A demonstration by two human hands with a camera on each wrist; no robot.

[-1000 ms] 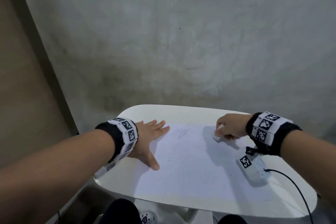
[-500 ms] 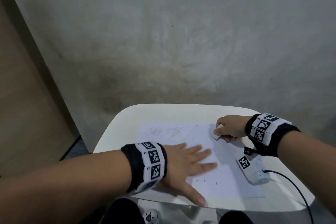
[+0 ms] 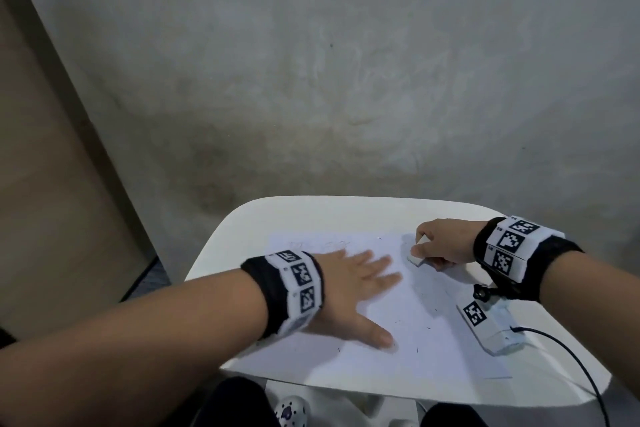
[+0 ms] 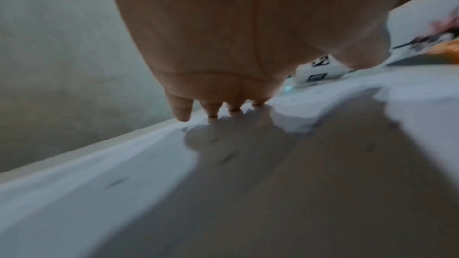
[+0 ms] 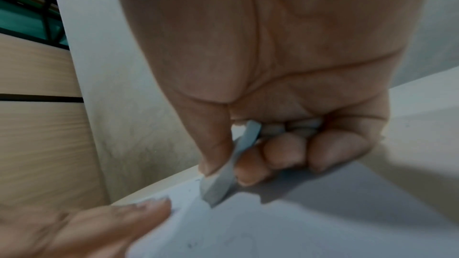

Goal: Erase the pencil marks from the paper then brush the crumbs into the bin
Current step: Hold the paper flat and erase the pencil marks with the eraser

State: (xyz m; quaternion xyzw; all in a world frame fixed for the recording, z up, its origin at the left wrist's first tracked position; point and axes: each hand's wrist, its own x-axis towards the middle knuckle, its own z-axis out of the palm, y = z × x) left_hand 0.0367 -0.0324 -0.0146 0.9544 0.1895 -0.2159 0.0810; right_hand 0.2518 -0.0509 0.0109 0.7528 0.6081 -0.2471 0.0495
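Note:
A white sheet of paper lies on the small white table. Faint pencil marks show near its far left edge, and dark crumbs are scattered over its near half. My left hand lies flat on the paper with fingers spread and straight. My right hand pinches a white eraser between thumb and fingers at the paper's far right part. In the right wrist view the eraser tip touches the paper. No bin is in view.
A white wrist camera unit with a black cable rests on the paper's right edge. A grey wall stands behind the table. A wooden panel is at the left. The table's near edge is close to my lap.
My left hand has swept from the paper's left edge rightward onto the middle of the sheet, and the sheet has shifted a little. The right hand has stayed put, holding the eraser.

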